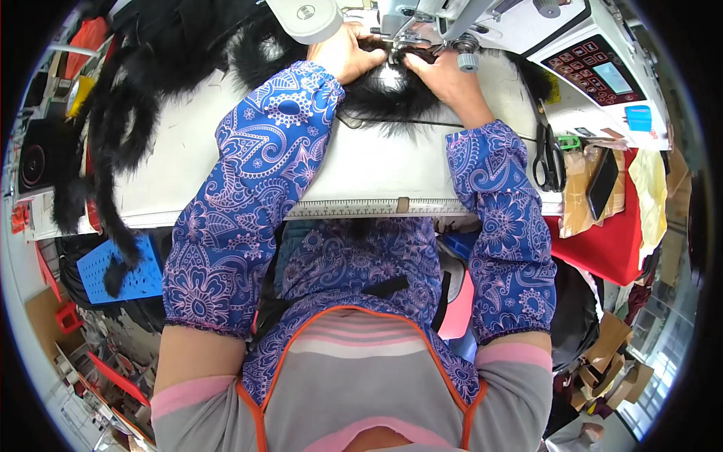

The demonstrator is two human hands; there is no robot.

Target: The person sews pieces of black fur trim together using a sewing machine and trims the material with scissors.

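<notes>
A piece of black fur (388,102) lies on the sewing table beneath the head of a sewing machine (422,19), with a pale patch showing in its middle. My left hand (348,56) grips the fur's left side close to the needle area, thumb pointing inward. On the other side, my right hand (446,77) holds the fur's edge, its thumb also pressed toward the presser foot. The fingertips of both hands are partly hidden by fur and machine parts. More black fur (260,56) spreads left of my left hand.
Black scissors (548,154) lie at the table's right, near a phone (602,183) on brown packaging. The machine's control panel (595,71) stands at upper right. Long black fur strips (105,151) hang over the left edge. A ruler (361,208) runs along the front edge.
</notes>
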